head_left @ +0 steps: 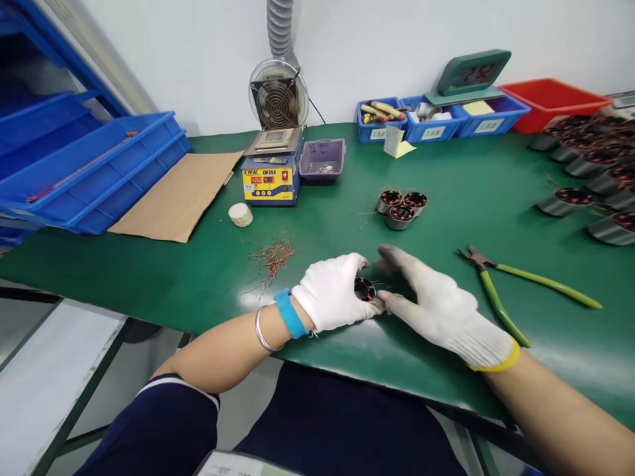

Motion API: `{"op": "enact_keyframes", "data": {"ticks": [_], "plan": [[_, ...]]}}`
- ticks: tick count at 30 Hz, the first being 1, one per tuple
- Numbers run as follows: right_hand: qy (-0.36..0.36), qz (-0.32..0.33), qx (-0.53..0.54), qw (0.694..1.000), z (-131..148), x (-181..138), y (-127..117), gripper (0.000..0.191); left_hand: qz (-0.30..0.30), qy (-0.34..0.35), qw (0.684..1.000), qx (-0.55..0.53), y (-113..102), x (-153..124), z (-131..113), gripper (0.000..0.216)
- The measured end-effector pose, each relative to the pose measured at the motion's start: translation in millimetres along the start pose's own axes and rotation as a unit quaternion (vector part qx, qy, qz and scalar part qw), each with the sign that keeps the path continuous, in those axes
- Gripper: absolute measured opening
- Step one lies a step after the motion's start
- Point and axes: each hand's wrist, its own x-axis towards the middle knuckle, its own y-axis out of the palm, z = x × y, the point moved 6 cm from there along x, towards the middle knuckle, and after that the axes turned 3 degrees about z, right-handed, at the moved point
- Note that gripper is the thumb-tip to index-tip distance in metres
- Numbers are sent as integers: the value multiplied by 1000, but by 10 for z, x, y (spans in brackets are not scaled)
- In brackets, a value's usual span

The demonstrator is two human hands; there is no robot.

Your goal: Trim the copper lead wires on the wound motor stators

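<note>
My left hand (337, 294), in a white glove, is wrapped round a motor stator (365, 289) with copper windings at the front of the green table. Beside it on the right, my right hand (429, 297) has its gloved fingers spread, thumb close to the stator; its upper fingers are blurred. Thin wires stick out from the stator's right side. Pliers with green handles (496, 281) lie spread to the right of my right hand. Three more stators (401, 215) stand grouped behind my hands. A pile of copper wire clippings (274, 258) lies left of them.
A yellow-blue soldering pot unit (270, 185), a purple tray (322, 162) and a round fan (278, 102) stand at the back. Blue tool boxes (380, 132), a clock (473, 73) and a red bin (550, 99) line the wall. Many stators (565, 201) fill the right; blue crates (99, 178) and cardboard (183, 192) lie left.
</note>
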Motion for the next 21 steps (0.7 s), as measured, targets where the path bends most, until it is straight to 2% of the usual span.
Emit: {"op": "enact_keyframes", "data": {"ticks": [3,6,9,11,12,14,17,19,21], "plan": [[28,11,177,984,-19,49,52,52,9,49,998,33,77,24,-55,68],[52,-46,306,949,-69,56,-63,55,29,102,993,56,127,64,-105,79],[66,-100,308,944,-153,27,-230,56,49,129,990,40,167,87,-106,86],[58,-115,281,951,-200,11,-329,57,50,125,991,-14,180,87,-76,88],[52,-102,270,956,-212,10,-346,59,46,119,991,-50,184,86,-56,87],[50,-23,258,964,-205,14,-280,70,24,105,986,-124,180,86,-23,74],[67,104,228,966,-130,-14,-56,83,0,101,975,-196,185,104,-20,29],[77,135,186,970,-71,-38,61,80,8,91,973,-211,211,128,-30,11],[80,151,163,972,-26,-55,134,79,10,66,975,-214,227,152,-25,10]]}}
